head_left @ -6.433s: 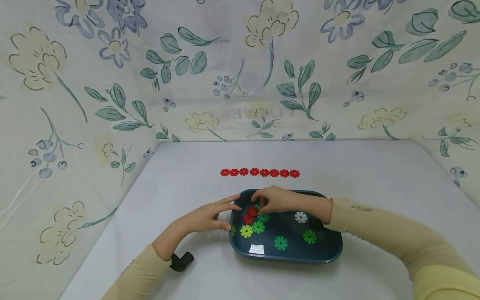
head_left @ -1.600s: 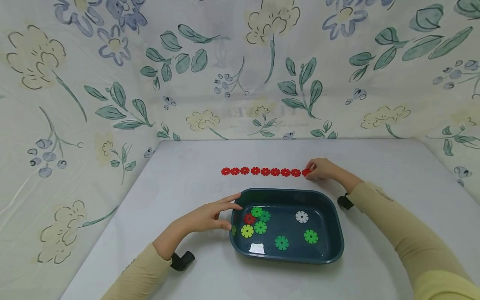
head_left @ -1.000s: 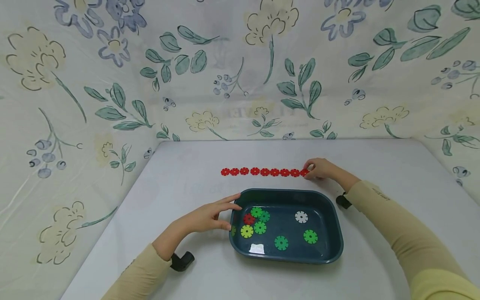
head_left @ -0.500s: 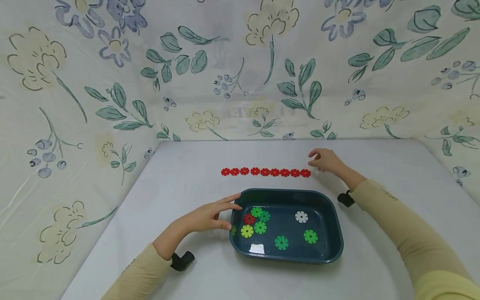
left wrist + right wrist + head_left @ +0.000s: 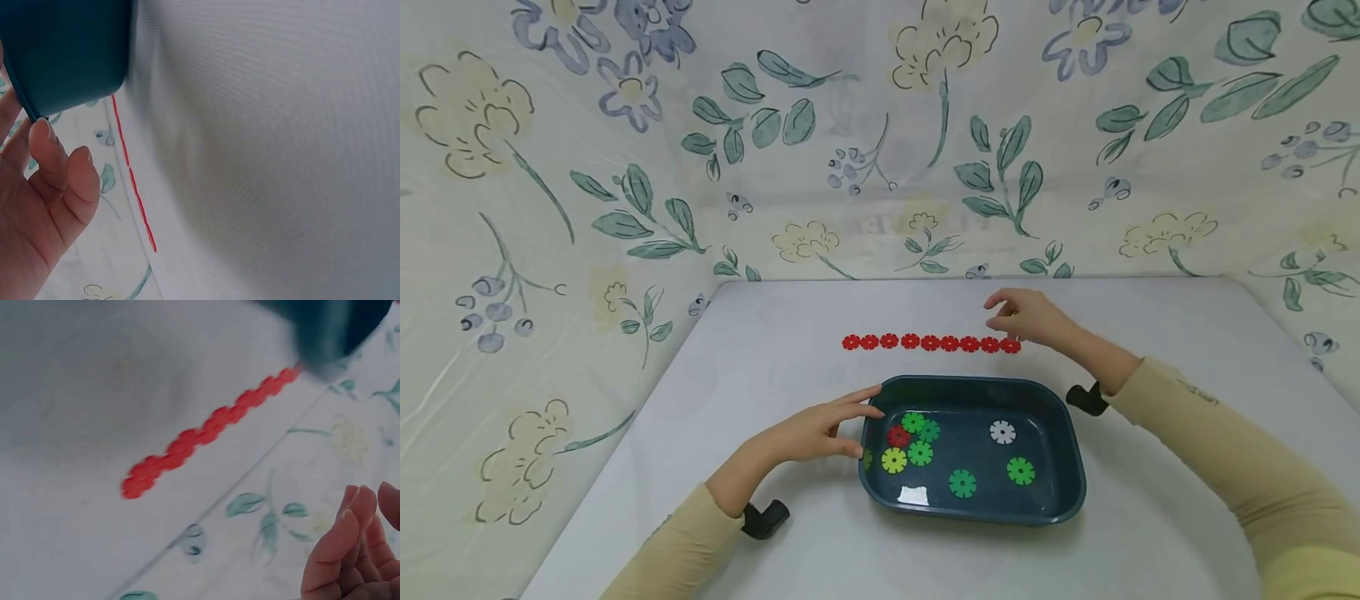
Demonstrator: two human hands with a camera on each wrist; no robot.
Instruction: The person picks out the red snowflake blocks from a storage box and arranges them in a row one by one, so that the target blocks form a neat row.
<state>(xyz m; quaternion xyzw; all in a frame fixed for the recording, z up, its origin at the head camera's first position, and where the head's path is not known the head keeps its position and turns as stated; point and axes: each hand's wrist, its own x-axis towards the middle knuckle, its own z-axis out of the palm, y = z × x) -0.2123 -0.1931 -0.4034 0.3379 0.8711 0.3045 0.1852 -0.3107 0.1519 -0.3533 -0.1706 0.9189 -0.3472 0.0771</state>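
Observation:
On the white table lies a straight row of red notched discs (image 5: 930, 342), like snowflake building discs, edge to edge. My right hand (image 5: 1033, 317) hovers over its right end, fingers loosely bent and holding nothing. In the right wrist view that hand (image 5: 353, 550) is apart from the red row (image 5: 206, 431). A dark blue-green tray (image 5: 973, 518) stands in front of the row. My left hand (image 5: 808, 432) rests relaxed fingers against its left rim. Inside the tray lie a red disc (image 5: 898, 436), a yellow disc (image 5: 893, 460), a white disc (image 5: 1002, 432) and several green discs (image 5: 962, 483).
A floral cloth (image 5: 850, 208) rises behind and beside the white table (image 5: 790, 325). Black wrist devices show below the left forearm (image 5: 766, 520) and beside the right wrist (image 5: 1086, 400).
My right hand took a red disc from the tray, laid it at the row's right end, let go, lifted and moved left. The left hand stayed at the tray.

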